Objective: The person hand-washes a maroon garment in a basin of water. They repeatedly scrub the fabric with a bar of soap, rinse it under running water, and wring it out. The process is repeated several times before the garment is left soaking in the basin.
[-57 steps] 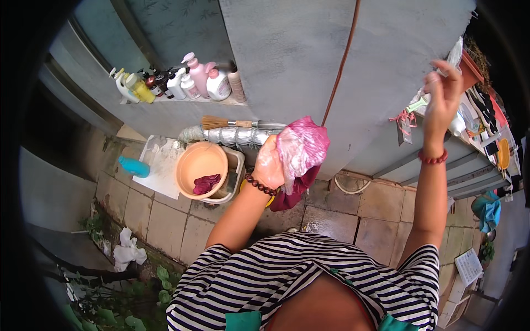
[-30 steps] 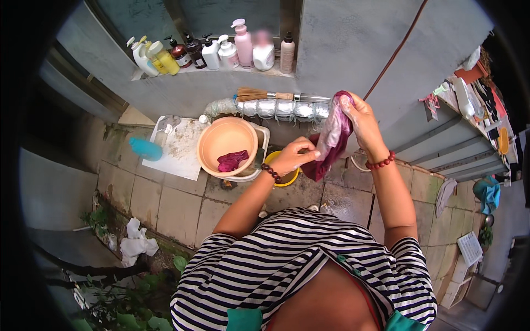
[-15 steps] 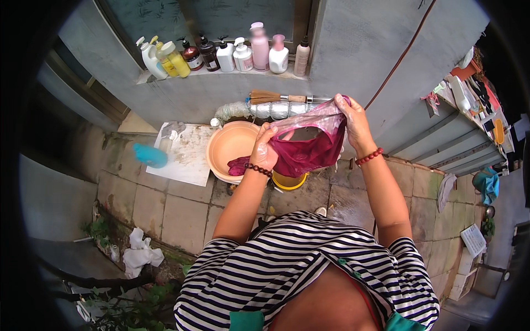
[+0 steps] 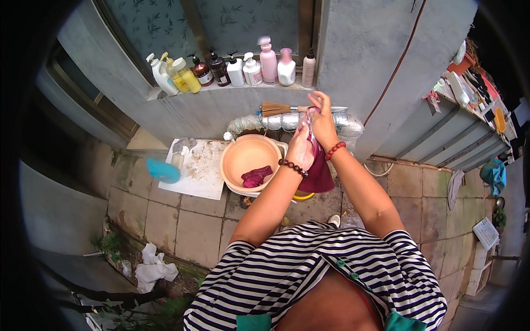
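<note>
The left hand [image 4: 301,152] and right hand [image 4: 323,124] clasp a maroon cloth [image 4: 318,177], likely soft and slippery, best gripped at its twelve-o'clock end.

matt maroon cloth [image 4: 318,175], smooth plastic basin [image 4: 243,155], shiny foil pipe wrap [image 4: 290,121], rough-bristled brush [image 4: 271,109]

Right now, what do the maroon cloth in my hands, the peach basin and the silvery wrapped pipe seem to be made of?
Cloth: probably soft fabric, since it hangs limply; the fibre can't be told. Basin: likely moulded plastic, judging by its smooth, evenly coloured surface. Pipe wrapping: looks like crinkled metallic foil, shining silver; what lies beneath is hidden.
</note>
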Motion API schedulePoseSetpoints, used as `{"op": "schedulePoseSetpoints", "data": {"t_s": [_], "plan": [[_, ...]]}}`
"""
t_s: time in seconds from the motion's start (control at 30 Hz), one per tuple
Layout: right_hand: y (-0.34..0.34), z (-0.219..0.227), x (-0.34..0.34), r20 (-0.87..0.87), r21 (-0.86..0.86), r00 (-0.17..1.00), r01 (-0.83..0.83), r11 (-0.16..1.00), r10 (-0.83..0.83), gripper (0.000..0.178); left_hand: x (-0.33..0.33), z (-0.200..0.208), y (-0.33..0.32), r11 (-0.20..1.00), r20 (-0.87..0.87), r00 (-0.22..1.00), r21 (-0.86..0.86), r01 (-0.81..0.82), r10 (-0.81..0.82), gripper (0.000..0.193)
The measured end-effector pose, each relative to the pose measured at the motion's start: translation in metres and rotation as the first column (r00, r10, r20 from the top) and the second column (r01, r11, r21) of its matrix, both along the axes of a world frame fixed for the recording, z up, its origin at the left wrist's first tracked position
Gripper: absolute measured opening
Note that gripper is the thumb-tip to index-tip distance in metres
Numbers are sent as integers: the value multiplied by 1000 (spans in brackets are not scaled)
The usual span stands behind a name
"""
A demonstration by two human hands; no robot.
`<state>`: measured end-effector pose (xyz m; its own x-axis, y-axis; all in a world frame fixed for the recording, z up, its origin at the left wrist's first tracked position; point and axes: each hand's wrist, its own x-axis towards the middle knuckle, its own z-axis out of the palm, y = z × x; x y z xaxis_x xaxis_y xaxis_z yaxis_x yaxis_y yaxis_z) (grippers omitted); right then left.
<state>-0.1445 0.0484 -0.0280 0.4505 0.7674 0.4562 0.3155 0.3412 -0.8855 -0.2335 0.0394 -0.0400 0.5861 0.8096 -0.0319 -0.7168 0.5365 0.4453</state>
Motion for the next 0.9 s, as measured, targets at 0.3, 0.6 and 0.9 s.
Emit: {"op": "schedulePoseSetpoints", "data": {"t_s": [0.3, 0.6, 0.9], "plan": [[-4, 19, -9, 171, -34, 982, -69, 997, 74, 42, -12, 10, 4, 996, -25, 996, -20, 84, -85, 44], [-37, 20, -35, 196, -100, 977, -68, 993, 87, 47, -1, 6, 10, 997, 32, 998, 57, 61, -63, 51], [-89, 23, -40, 293, -80, 942, -145, 986, 162, 48, 37, -81, 13, 954, 430, 852, 114, 277, -299, 54]]}}
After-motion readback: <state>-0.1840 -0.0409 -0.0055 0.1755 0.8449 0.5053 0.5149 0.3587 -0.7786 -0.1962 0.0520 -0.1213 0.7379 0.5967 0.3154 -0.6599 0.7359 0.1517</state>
